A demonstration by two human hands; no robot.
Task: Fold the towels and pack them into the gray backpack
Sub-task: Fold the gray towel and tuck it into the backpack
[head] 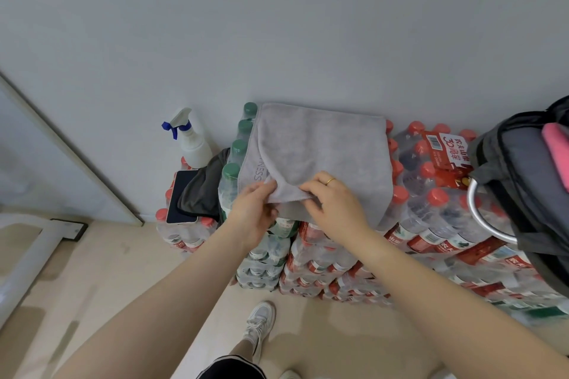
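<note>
Gray towel [320, 144] lies spread over the stacked bottle packs [425, 212], its near-left corner turned over. Left hand [254, 209] and right hand [334, 204] both pinch that flap. I'd carry it straight across, matching hems. The wall blocks the far side; the gray backpack [523, 169] sits open at right, a pink cloth [555, 148] inside.

Towel [320, 144]: matt grey napped cloth. Bottles [431, 224]: clear glossy plastic under shiny shrink-wrap. Backpack [523, 169]: matt woven fabric, polished metal ring [480, 218]. Phone [181, 194]: glossy. Sprayer [192, 144]: translucent plastic.
</note>
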